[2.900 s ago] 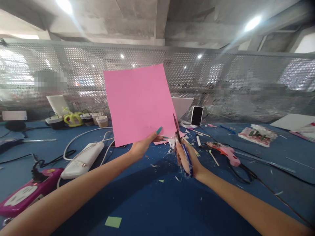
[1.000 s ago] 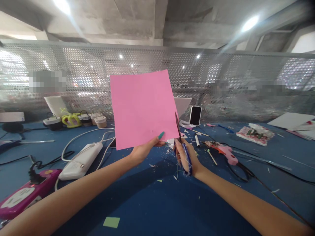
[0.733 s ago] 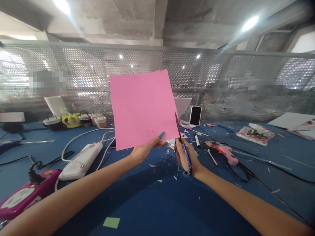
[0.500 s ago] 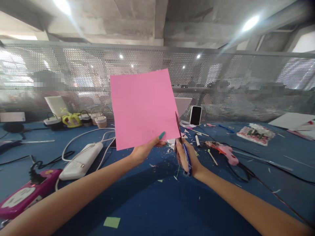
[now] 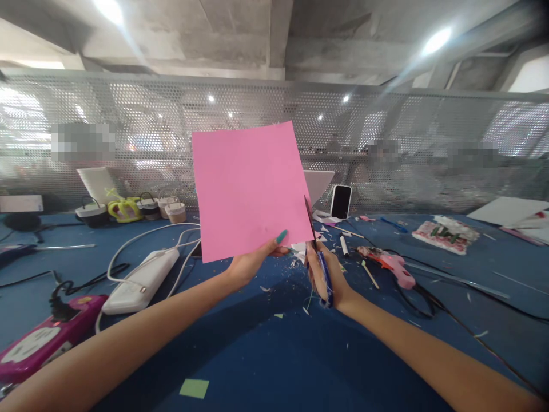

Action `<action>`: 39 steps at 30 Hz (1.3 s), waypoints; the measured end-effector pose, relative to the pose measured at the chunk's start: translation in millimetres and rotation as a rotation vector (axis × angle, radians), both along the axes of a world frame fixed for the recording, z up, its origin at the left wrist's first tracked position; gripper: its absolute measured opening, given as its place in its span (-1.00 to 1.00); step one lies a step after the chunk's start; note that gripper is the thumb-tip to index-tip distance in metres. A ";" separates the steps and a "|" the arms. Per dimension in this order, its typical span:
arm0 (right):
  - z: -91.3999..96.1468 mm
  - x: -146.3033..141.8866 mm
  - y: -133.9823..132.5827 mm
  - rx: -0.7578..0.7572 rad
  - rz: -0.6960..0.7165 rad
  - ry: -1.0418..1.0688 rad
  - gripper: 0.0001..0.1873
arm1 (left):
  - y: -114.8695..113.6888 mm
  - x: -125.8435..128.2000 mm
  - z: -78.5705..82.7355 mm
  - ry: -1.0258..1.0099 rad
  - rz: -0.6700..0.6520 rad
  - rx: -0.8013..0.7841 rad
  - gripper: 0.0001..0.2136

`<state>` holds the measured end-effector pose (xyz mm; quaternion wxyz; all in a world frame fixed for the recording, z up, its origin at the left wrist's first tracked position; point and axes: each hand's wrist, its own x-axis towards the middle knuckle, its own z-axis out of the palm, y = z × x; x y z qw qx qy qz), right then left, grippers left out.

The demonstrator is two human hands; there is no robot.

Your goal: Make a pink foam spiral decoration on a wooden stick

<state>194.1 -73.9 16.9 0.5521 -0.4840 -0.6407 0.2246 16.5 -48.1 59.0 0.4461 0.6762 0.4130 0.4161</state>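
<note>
My left hand [image 5: 253,260] pinches the lower edge of a pink paper sheet [image 5: 251,189] and holds it upright above the blue table [image 5: 266,355]. My right hand [image 5: 328,274] grips blue-handled scissors [image 5: 317,252], blades pointing up. The blades sit against the sheet's lower right corner. Small paper scraps [image 5: 300,260] lie on the table below both hands.
A pink glue gun [image 5: 388,263] with a black cable lies right of my hands. A white power bank [image 5: 141,280] with cables and a magenta power strip [image 5: 40,343] lie left. Small baskets [image 5: 128,210], a phone on a stand [image 5: 342,201] and a perforated metal screen [image 5: 407,149] stand behind.
Since the earliest frame the pink sheet has come slightly lower and to the right, and the strip at its bottom edge is gone. Over the last second nothing visibly moved.
</note>
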 end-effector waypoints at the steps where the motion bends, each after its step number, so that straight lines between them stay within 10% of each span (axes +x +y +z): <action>1: -0.1 0.2 0.0 -0.001 0.000 -0.001 -0.62 | 0.2 0.0 0.1 0.002 0.002 -0.009 -0.63; 39: -7.3 11.7 10.6 0.054 0.022 0.085 -0.71 | -11.0 11.6 -7.4 -0.093 -0.058 -0.058 -0.65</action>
